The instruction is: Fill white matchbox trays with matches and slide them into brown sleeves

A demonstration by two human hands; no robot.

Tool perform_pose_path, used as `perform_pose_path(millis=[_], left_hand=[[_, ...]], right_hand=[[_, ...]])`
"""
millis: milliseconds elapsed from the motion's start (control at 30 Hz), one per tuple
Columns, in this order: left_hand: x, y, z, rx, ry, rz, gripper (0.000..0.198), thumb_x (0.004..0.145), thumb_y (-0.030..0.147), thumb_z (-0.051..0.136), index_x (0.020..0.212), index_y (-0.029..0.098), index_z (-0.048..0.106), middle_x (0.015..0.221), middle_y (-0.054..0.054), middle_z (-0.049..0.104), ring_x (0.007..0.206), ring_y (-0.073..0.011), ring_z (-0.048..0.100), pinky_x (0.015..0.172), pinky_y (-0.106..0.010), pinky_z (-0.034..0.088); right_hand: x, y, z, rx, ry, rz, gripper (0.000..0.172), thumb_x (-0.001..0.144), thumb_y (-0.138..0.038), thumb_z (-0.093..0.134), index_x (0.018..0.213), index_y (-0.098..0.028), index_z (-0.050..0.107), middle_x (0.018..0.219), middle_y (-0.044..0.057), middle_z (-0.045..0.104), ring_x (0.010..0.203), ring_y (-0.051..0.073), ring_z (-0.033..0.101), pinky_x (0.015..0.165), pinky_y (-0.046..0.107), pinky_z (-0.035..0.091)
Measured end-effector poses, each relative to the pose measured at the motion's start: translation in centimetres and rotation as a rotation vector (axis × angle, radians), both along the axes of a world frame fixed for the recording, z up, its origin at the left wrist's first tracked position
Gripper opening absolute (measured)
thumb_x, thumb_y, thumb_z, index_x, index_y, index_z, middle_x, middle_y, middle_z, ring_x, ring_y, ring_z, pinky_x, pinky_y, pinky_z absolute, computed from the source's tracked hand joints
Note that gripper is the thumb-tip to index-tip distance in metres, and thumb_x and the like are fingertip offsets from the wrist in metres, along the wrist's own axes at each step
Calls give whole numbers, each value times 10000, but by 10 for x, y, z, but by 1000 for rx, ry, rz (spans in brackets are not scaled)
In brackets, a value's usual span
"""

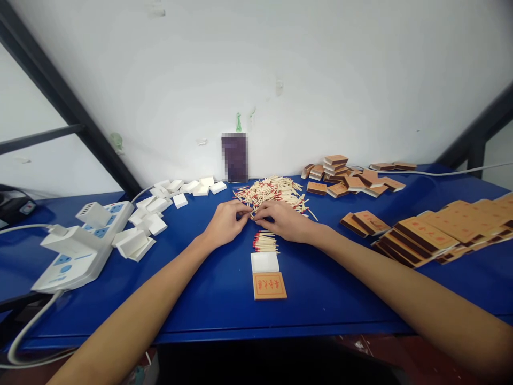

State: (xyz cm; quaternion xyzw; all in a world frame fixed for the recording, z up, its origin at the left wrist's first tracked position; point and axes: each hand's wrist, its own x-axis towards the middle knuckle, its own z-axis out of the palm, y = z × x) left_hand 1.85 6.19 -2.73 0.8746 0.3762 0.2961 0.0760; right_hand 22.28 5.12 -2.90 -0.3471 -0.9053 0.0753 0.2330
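My left hand (pixel 227 223) and my right hand (pixel 284 220) meet at the front edge of a loose pile of red-tipped matches (pixel 276 188). Both hands are closed in a pinch, fingertips almost touching, with matchstick ends showing between them; how many they hold is hidden. Just below my right hand lies a small row of matches (pixel 265 242), red heads to the left. Closer to me is a white inner tray (pixel 265 262), blank side showing. It adjoins an orange matchbox sleeve (pixel 270 286) with red lettering.
White matchbox trays (pixel 160 206) lie scattered at the left, beside a power strip (pixel 92 240) with plugged-in chargers and cables. Orange matchboxes (pixel 352 179) are heaped at the back right. Rows of more matchboxes (pixel 433 232) stand at the right. A wall closes off the blue table (pixel 208 315) behind.
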Motion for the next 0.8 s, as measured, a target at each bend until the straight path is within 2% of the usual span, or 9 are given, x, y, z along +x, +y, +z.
perform_pose_path(millis=[333, 500, 667, 800], left_hand=[[1, -7, 2, 80, 102, -41, 155, 937, 213, 562, 969, 203, 714, 871, -42, 599, 861, -190, 549, 802, -339, 453], [4, -12, 3, 65, 129, -82, 131, 918, 270, 611, 949, 245, 736, 951, -48, 531, 920, -206, 482, 829, -358, 419], [7, -9, 2, -12, 133, -109, 116, 905, 279, 634, 938, 257, 743, 997, -43, 549, 958, -209, 483, 883, -383, 397], [12, -6, 1, -41, 123, -92, 123, 911, 288, 630, 932, 262, 748, 948, -28, 608, 940, -206, 513, 853, -374, 393]], right_hand=[[14, -4, 4, -12, -46, -5, 239, 883, -83, 524, 955, -165, 737, 932, 78, 734, 868, 198, 655, 827, 347, 482], [24, -7, 6, -64, 16, -73, 209, 845, -85, 556, 925, -189, 718, 847, 30, 729, 748, 156, 632, 702, 277, 454], [20, -8, 6, -107, 75, -67, 194, 825, -84, 563, 912, -190, 700, 798, 18, 710, 719, 140, 624, 682, 258, 447], [17, -8, 5, -123, 109, -65, 184, 843, -110, 548, 913, -188, 699, 806, 19, 716, 717, 137, 623, 686, 259, 440]])
